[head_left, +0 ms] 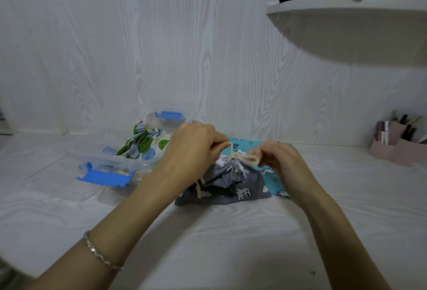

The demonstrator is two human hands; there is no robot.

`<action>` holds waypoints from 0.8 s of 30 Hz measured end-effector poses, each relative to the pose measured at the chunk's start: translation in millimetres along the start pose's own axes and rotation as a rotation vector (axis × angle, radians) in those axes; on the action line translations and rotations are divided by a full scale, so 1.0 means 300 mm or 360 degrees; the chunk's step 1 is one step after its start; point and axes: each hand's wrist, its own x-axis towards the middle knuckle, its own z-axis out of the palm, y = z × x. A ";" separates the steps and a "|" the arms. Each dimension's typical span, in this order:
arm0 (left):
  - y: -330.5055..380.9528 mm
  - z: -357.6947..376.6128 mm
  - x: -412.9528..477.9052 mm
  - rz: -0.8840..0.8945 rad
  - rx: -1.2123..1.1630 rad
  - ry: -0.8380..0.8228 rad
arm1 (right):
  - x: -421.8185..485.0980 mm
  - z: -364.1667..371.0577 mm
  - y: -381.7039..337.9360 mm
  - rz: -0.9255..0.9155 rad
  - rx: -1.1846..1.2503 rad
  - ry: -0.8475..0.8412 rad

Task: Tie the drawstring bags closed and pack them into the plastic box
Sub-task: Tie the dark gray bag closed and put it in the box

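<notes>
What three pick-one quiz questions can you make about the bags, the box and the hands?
1. Where is the leaf-print bag?
A) in the plastic box
B) on the floor
C) on a chair

2. What colour are the box's clips?
A) red
B) blue
C) yellow

3. What are the left hand and right hand doing?
A) lying flat
B) lifting the box
C) pinching the grey bag's drawstring

Answers:
1 A, its fabric sits inside the clear walls.
2 B, both clips show blue.
3 C, each hand pinches the drawstring above the gathered neck.
</notes>
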 end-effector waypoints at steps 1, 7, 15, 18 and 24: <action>-0.004 0.008 -0.003 0.0035 -0.0008 0.0034 | 0.004 0.008 -0.002 0.0080 0.0026 -0.0022; 0.006 0.043 -0.025 0.0082 -0.0049 0.0052 | 0.015 0.045 0.011 0.0342 -0.0460 -0.0086; 0.014 0.070 -0.049 -0.0265 -0.0770 0.0088 | 0.047 0.063 -0.011 0.0570 -0.0413 -0.0256; 0.009 0.079 -0.054 -0.0397 -0.0979 0.0050 | 0.066 0.070 0.004 0.0745 -0.0332 -0.0367; 0.011 0.075 -0.083 -0.0338 -0.0948 0.0020 | 0.070 0.089 0.025 0.0989 -0.0327 -0.0550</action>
